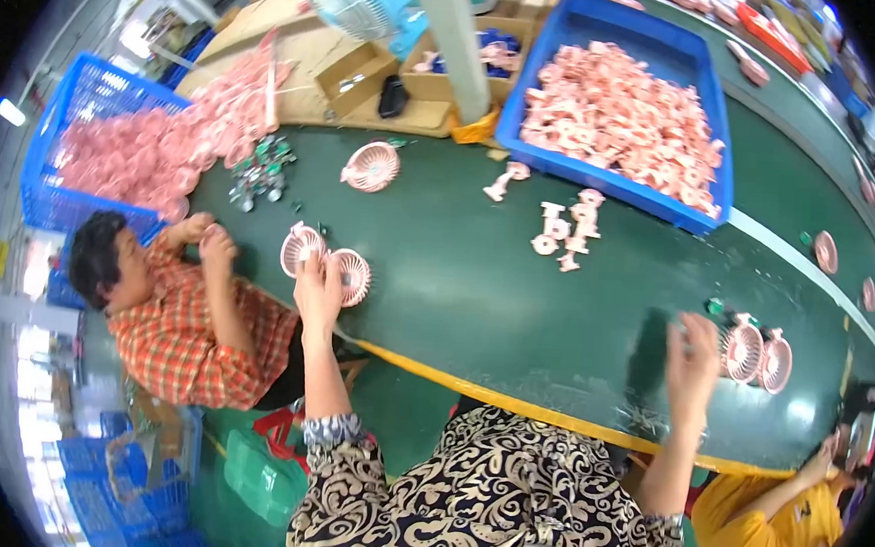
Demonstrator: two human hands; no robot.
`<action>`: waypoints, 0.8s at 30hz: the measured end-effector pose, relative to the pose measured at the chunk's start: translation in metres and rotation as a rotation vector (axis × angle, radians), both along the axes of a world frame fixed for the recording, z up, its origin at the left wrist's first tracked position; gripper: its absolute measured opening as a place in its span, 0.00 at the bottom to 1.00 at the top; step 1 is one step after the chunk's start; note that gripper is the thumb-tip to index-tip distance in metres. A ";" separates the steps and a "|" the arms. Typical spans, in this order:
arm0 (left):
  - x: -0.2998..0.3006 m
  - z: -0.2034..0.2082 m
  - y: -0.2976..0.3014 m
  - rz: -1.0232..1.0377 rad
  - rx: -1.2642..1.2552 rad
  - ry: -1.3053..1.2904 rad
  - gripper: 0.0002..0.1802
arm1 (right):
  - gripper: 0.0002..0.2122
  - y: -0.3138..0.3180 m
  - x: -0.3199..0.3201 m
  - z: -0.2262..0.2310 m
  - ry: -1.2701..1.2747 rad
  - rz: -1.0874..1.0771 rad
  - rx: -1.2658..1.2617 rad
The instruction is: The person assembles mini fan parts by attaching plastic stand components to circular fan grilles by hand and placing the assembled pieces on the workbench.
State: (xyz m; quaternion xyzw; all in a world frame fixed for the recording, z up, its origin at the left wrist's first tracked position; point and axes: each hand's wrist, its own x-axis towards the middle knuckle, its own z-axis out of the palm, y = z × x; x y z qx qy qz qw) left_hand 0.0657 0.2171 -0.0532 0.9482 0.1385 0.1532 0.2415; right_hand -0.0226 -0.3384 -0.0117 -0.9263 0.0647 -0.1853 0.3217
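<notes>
My left hand (318, 291) reaches over two pink round fan grilles at the left of the table. Its fingers are closed at the inner rim of the right-hand grille (354, 277); the other grille (300, 249) lies against the fingertips. My right hand (694, 354) hovers above the table at the right, fingers loosely bent and apart, with no part visible in it. Just beside it stand several more pink grilles (775, 362), one partly hidden behind the fingers. Small pink brackets (566, 229) lie in a loose group at mid-table.
A blue tray (514, 128) heaped with pink parts stands at the back. Another grille (372, 166) and green-and-silver pieces (261, 172) lie to the left, near a blue crate (53, 165). Co-workers sit at left (194, 329) and right (767, 534). A conveyor (807, 121) runs behind.
</notes>
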 end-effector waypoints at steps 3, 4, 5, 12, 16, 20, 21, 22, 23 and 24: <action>-0.022 0.019 -0.073 -0.082 -0.082 -0.044 0.26 | 0.10 0.023 0.041 -0.003 -0.032 0.153 0.006; -0.030 0.017 -0.090 -0.127 -0.117 -0.073 0.28 | 0.10 0.030 0.053 -0.004 -0.005 0.181 0.062; -0.036 0.016 -0.107 -0.159 -0.128 -0.072 0.30 | 0.10 0.033 0.066 -0.008 -0.061 0.216 0.046; -0.070 0.025 -0.194 -0.321 -0.339 -0.073 0.32 | 0.18 0.056 0.143 0.001 -0.152 0.398 -0.062; -0.078 0.001 -0.200 -0.271 -0.321 -0.218 0.30 | 0.17 0.065 0.167 -0.028 -0.126 0.477 -0.146; -0.081 0.001 -0.207 -0.240 -0.487 -0.269 0.27 | 0.17 0.066 0.158 -0.045 -0.170 0.367 -0.185; -0.079 -0.011 -0.201 -0.259 -0.433 -0.300 0.29 | 0.16 0.060 0.152 -0.044 -0.120 0.322 -0.215; -0.078 -0.012 -0.201 -0.278 -0.429 -0.303 0.29 | 0.16 0.056 0.144 -0.040 -0.126 0.304 -0.211; -0.077 -0.011 -0.201 -0.263 -0.493 -0.305 0.29 | 0.16 0.051 0.136 -0.037 -0.086 0.299 -0.219; -0.077 -0.013 -0.201 -0.247 -0.557 -0.303 0.29 | 0.16 0.046 0.128 -0.035 -0.043 0.294 -0.226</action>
